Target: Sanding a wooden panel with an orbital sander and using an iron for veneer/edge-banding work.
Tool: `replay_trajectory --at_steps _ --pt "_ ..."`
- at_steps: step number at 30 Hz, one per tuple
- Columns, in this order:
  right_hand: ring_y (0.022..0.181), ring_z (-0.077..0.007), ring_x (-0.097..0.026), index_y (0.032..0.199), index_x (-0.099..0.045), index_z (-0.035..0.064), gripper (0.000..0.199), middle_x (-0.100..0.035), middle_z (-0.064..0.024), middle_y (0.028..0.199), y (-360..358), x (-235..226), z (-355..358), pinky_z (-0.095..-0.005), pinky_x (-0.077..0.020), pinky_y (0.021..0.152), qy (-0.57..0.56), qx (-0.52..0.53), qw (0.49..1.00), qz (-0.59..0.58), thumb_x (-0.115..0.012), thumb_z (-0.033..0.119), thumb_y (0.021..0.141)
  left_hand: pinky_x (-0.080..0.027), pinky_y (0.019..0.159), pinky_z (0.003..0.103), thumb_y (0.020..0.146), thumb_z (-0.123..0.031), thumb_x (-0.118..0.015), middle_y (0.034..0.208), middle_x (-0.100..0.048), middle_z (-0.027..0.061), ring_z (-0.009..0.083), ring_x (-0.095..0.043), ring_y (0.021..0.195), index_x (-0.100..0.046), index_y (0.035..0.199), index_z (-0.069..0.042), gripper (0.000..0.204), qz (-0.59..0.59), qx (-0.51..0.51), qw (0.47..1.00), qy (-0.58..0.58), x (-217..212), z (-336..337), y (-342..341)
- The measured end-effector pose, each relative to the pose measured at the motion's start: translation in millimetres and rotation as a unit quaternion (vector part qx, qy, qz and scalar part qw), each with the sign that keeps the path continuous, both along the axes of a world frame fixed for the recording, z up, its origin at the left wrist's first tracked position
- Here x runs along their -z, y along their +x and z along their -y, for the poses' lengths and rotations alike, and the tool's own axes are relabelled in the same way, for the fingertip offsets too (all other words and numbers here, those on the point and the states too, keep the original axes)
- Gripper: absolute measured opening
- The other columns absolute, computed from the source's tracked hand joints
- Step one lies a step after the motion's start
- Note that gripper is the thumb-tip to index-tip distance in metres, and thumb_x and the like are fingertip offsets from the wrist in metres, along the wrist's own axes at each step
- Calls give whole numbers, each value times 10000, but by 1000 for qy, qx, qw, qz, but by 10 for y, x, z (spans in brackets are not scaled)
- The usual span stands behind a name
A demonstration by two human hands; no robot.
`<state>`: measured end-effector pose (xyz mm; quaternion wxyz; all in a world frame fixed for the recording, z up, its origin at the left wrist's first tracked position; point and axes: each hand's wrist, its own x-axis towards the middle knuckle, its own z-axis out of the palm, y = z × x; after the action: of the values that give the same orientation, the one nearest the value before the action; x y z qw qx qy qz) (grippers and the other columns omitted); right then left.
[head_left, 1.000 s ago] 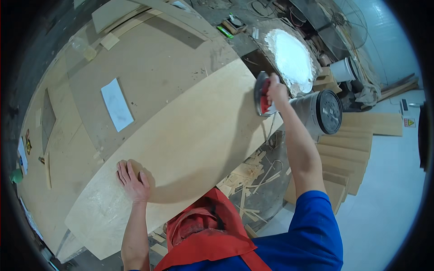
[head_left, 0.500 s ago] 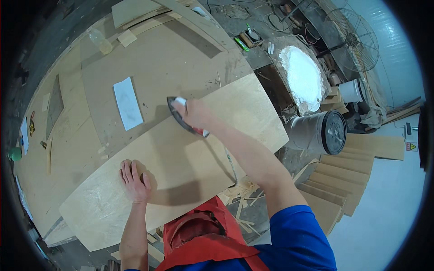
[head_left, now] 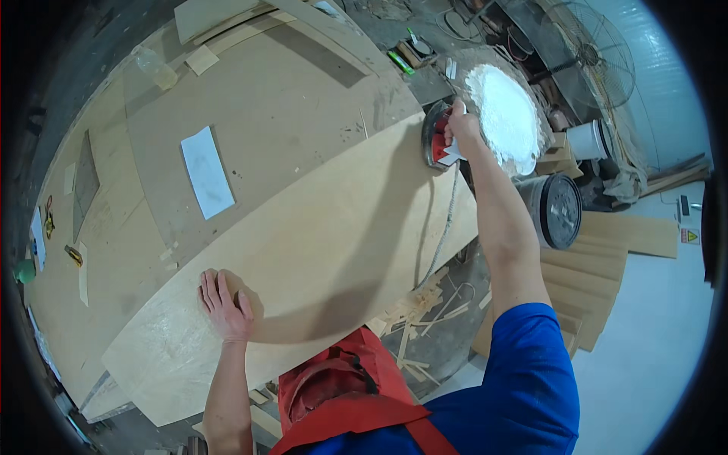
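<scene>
A large pale plywood panel (head_left: 318,250) lies across a brown workbench (head_left: 258,106). My left hand (head_left: 224,303) rests flat on the panel's near part, fingers spread, holding nothing. My right arm reaches out to the panel's far right corner, where my right hand (head_left: 459,129) grips a red and grey power sander (head_left: 436,138) that sits on the panel's edge. A grey cord (head_left: 444,227) hangs from the sander down past the panel's right edge.
A white sheet of paper (head_left: 206,171) lies on the workbench beyond the panel. A round tub of white powder (head_left: 504,114), a dark bucket (head_left: 557,211) and a white pail (head_left: 588,140) stand at right, above stacked boards (head_left: 599,265). Wood offcuts (head_left: 421,307) litter the floor.
My right hand has swept the sander from the panel's right corner to its middle and back out to the far right corner. My left hand has stayed flat on the panel.
</scene>
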<state>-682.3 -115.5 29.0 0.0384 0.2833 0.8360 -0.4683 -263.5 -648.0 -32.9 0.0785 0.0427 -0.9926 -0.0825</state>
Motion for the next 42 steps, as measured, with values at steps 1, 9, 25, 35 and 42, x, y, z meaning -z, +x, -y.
replay_trajectory --at_steps 1,9,25,35,42 --pt "462 -271 -614 669 -651 -43 767 -619 -141 569 156 -12 -51 -443 -500 503 10 -6 1000 5 -437 567 1083 -228 1264 623 1029 -308 -534 1649 -360 241 447 -293 1560 -408 1565 5 634 -6 -3 1000 3 10 24 2" --pt "445 -247 -577 787 -642 -25 667 -558 -110 559 2080 -112 -59 -405 -461 427 23 -24 999 30 -471 553 1074 -191 1286 607 1033 -328 -539 1665 -341 236 413 -268 1579 -403 1576 -7 645 -3 -3 1000 4 49 -10 10" --pt "644 -293 -748 794 -762 9 681 -716 -178 679 2612 -192 -1018 -433 -583 637 113 -34 991 58 -417 516 1089 -227 1275 587 1053 -325 -517 1656 -354 246 433 -290 1564 -376 1605 -11 651 -31 19 998 -54 147 -39 29" --pt "745 -274 -742 959 -756 19 531 -736 -197 792 3459 -309 109 -413 -568 715 105 -241 943 205 -536 485 1087 -222 1274 596 1031 -325 -548 1645 -352 275 463 -279 1560 -382 1597 -2 673 -20 27 999 -37 199 -219 87" --pt "809 -254 -748 1100 -753 65 401 -737 -206 905 3802 -318 328 -386 -579 767 52 -387 919 60 -568 420 1080 -214 1276 615 964 -328 -635 1664 -295 306 479 -238 1573 -361 1590 13 764 59 188 980 9 -74 -1556 28"
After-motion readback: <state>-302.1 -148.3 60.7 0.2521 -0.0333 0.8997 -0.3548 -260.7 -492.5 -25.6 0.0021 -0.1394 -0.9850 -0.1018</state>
